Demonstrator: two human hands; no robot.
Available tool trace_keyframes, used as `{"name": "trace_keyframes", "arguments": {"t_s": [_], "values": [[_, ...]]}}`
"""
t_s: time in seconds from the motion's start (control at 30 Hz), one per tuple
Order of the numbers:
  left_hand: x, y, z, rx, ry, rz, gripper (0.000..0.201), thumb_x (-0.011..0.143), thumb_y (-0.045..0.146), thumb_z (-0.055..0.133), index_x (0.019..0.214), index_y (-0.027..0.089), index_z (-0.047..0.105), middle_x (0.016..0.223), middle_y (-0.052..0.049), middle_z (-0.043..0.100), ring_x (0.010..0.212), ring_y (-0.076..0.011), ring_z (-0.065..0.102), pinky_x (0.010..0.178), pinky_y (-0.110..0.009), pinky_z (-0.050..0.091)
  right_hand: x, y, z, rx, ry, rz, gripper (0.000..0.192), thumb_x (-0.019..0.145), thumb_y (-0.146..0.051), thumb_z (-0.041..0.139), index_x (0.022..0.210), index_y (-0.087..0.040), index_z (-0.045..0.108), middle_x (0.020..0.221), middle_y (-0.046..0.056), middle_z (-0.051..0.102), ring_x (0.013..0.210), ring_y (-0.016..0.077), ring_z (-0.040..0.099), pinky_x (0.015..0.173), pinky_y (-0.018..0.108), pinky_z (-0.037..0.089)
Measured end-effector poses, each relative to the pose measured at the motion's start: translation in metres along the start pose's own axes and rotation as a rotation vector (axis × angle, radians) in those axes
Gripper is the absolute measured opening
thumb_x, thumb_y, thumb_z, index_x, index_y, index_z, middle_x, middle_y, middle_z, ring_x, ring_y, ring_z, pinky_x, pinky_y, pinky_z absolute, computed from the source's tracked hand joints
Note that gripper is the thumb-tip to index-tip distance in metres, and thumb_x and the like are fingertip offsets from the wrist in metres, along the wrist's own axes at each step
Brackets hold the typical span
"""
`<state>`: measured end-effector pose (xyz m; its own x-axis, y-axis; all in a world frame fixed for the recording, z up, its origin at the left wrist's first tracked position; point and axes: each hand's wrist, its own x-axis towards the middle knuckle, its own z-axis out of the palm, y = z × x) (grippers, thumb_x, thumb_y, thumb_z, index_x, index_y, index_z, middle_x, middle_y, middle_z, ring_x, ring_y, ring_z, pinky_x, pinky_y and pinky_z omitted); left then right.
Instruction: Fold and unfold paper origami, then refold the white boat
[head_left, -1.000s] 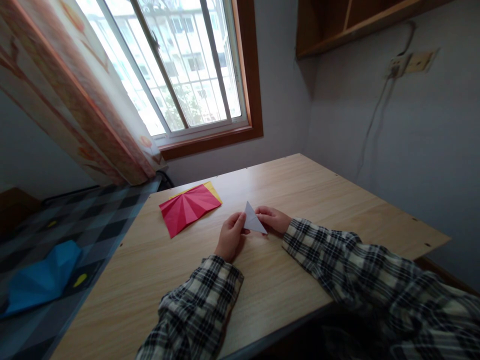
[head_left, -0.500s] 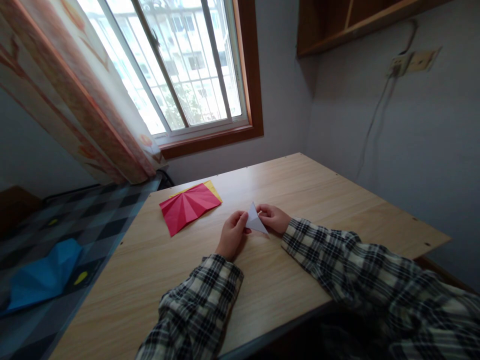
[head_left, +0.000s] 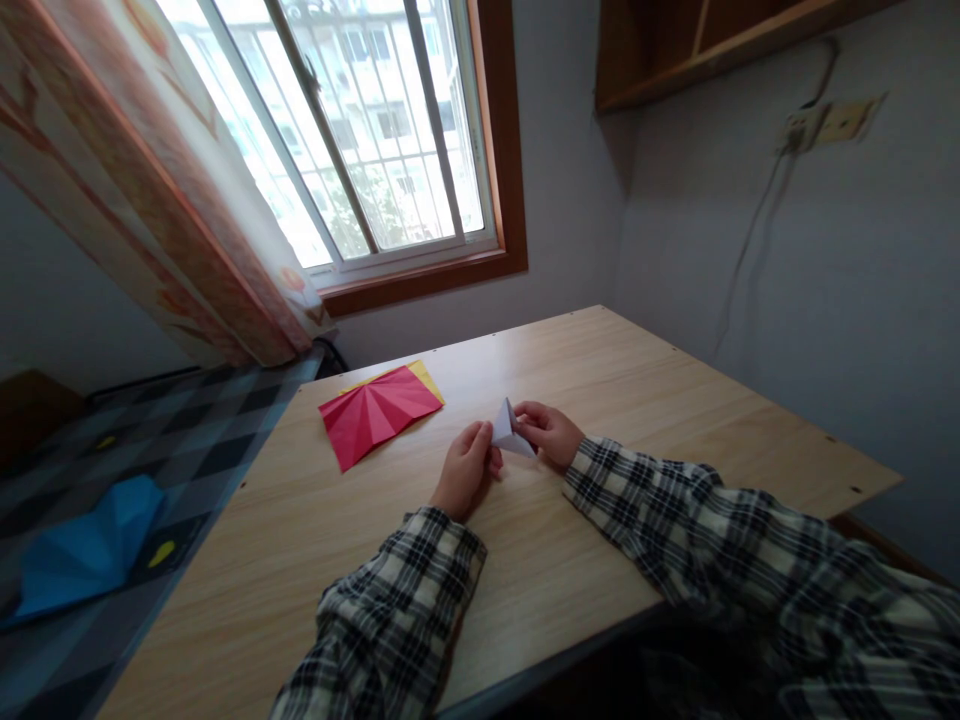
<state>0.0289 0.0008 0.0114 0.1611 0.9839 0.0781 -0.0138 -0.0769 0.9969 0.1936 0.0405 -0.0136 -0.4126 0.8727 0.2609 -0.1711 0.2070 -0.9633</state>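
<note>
A small piece of folded white paper (head_left: pixel 505 432), roughly triangular, is held between my two hands just above the wooden table (head_left: pixel 600 400). My left hand (head_left: pixel 466 462) pinches its left side with thumb and fingers. At its right side my right hand (head_left: pixel 550 432) is closed on the paper, with the fingertips partly hidden behind it. The paper stands partly opened at its fold, one point upward and another toward the lower right.
Left of my hands lies a creased red paper (head_left: pixel 380 412), over a yellow paper (head_left: pixel 427 378). Farther left a folded blue paper (head_left: pixel 90 550) rests on a lower checked surface (head_left: pixel 225 420). Beyond the table are a window (head_left: pixel 375 130) and a wall.
The white paper has gone from a flat triangle to a slightly opened, bent shape. Both hands have stayed nearly in place, with only small finger movements.
</note>
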Motion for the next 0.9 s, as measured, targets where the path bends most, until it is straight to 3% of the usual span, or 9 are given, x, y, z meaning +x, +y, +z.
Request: {"name": "trace_keyframes", "arguments": {"t_s": [0.13, 0.3, 0.57, 0.9], "values": [[-0.0001, 0.0033, 0.0005, -0.003, 0.005, 0.017, 0.040, 0.084, 0.056, 0.056, 0.082, 0.016, 0.057, 0.061, -0.001, 0.063, 0.050, -0.0109, 0.054, 0.051, -0.022, 0.044, -0.0022, -0.0038, 0.0011, -0.057, 0.019, -0.017, 0.037, 0.083, -0.049, 0.060, 0.102, -0.017, 0.060, 0.064, -0.002, 0.059, 0.049, 0.0102, 0.046, 0.045, 0.022, 0.034], [0.0014, 0.0008, 0.0004, -0.049, -0.018, 0.009, 0.040, 0.085, 0.054, 0.056, 0.087, 0.015, 0.059, 0.064, -0.001, 0.063, 0.053, -0.0115, 0.054, 0.053, -0.023, 0.045, -0.0040, -0.0044, 0.0029, -0.076, 0.040, -0.041, 0.041, 0.084, -0.048, 0.059, 0.109, -0.016, 0.061, 0.068, -0.001, 0.060, 0.050, 0.0097, 0.047, 0.044, 0.022, 0.033], [0.0058, -0.0059, -0.0026, -0.136, -0.015, -0.006, 0.034, 0.080, 0.048, 0.064, 0.088, 0.016, 0.064, 0.068, 0.001, 0.061, 0.056, -0.0102, 0.054, 0.054, -0.021, 0.043, -0.0035, -0.0048, 0.0016, -0.152, 0.056, -0.092, 0.031, 0.084, -0.041, 0.057, 0.093, -0.015, 0.070, 0.061, -0.001, 0.058, 0.050, 0.0094, 0.046, 0.046, 0.022, 0.036], [0.0020, -0.0016, -0.0029, -0.065, 0.005, 0.017, 0.032, 0.077, 0.042, 0.067, 0.094, 0.016, 0.065, 0.077, -0.001, 0.065, 0.070, -0.0138, 0.061, 0.062, -0.023, 0.045, -0.0057, -0.0081, 0.0017, -0.170, 0.090, -0.050, 0.029, 0.076, -0.023, 0.048, 0.090, -0.017, 0.073, 0.068, 0.000, 0.063, 0.053, 0.0093, 0.051, 0.049, 0.021, 0.042]]}}
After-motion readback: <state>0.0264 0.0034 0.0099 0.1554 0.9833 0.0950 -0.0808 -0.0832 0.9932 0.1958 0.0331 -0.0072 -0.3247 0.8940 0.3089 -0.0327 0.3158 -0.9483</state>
